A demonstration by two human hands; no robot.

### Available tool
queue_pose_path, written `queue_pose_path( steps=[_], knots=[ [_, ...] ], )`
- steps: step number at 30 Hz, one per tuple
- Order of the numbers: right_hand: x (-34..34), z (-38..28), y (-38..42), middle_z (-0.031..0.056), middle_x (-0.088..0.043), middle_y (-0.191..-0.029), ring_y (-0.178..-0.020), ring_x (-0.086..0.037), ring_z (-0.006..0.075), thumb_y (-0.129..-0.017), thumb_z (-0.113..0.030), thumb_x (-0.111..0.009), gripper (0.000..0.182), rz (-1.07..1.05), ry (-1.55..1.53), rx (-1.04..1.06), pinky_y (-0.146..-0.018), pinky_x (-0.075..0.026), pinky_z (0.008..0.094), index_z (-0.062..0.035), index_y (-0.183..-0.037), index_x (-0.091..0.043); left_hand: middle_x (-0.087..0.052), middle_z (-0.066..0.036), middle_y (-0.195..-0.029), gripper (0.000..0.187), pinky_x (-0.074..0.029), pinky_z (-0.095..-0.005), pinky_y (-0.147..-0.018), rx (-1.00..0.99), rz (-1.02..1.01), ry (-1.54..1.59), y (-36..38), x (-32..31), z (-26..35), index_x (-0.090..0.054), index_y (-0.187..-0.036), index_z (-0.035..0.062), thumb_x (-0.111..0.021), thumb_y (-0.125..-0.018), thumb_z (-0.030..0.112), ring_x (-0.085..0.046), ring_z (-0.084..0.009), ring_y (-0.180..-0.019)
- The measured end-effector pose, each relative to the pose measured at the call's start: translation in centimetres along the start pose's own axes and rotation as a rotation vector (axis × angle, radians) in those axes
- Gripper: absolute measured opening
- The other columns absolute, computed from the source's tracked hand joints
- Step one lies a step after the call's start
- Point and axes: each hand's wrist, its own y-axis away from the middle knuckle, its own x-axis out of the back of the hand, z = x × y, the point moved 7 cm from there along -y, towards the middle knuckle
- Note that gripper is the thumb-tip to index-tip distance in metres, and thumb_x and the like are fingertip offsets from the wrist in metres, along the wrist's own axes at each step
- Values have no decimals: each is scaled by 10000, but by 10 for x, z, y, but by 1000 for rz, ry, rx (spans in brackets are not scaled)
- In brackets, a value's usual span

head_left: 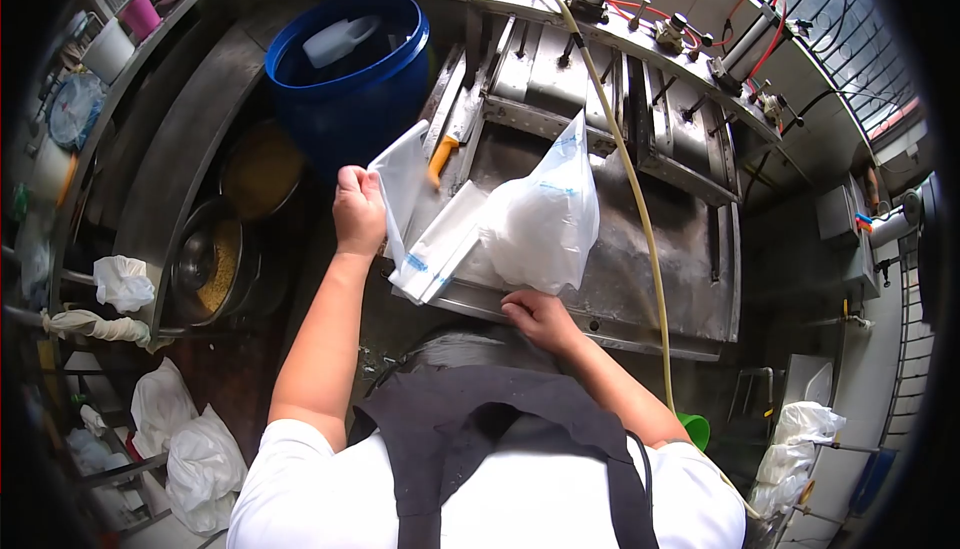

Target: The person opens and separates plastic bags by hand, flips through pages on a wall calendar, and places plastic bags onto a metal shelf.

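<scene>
My left hand (360, 211) is closed on the edge of a thin white plastic sheet or bag (402, 177), which hangs from it above the near left part of the metal table. My right hand (537, 317) is closed at the table's front edge, just under a puffed-out white plastic bag (545, 224) with blue print. Whether its fingers grip the bag's lower edge is too small to tell. Between my hands lies a folded stack of white plastic (440, 247) with blue marks. An orange-handled knife (442, 157) rests behind the stack.
A metal press (590, 84) stands at the back of the metal table (690, 299). A yellowish hose (640, 204) runs across the table. Back left is a blue barrel (350, 99) with a white scoop inside; a pot of yellow grains (222, 274) sits left. White bags (205, 459) lie lower left.
</scene>
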Motion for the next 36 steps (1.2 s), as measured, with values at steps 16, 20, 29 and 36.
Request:
queue_pose_path(
  steps=[16, 20, 29, 36],
  knots=[
    [-10, -72, -61, 99, -692, -1172, -1026, -690, 209, -1109, -265, -527, 319, -123, -1167, -84, -853, -573, 366, -58, -1347, -576, -728, -68, -927, 293, -592, -289, -699, 660, -862, 697, 136, 33, 34, -677, -1137, 6, -634, -1081, 290, -687, -120, -759],
    [-17, -87, -55, 96, -706, -1159, -969, -691, 185, -1108, -272, -532, 315, -196, -1230, -95, -803, -569, 355, -68, -1344, -576, -729, -113, -1107, 669, -617, -386, -820, 843, -738, 775, 140, 29, 0, -638, -1256, 29, -574, -1011, 648, -730, -217, -960],
    [-30, -100, -51, 96, -706, -1218, -967, -697, 199, -1077, -254, -619, 362, -182, -991, -47, -850, -564, 350, -36, -1361, -568, -756, -82, -1022, 151, -606, -380, -864, 883, -584, 889, 139, 20, -3, -693, -1077, 69, -592, -1077, 181, -738, -194, -925],
    [-17, -95, -33, 184, -670, -1313, -1096, -689, 260, -988, -269, -761, 528, 68, -109, -78, -956, -561, 386, 27, -1385, -578, -623, 3, -785, 170, -508, -254, -565, 697, -111, 839, 90, 89, -52, -610, -938, 78, -592, -1082, 166, -544, -72, -585]
  ],
)
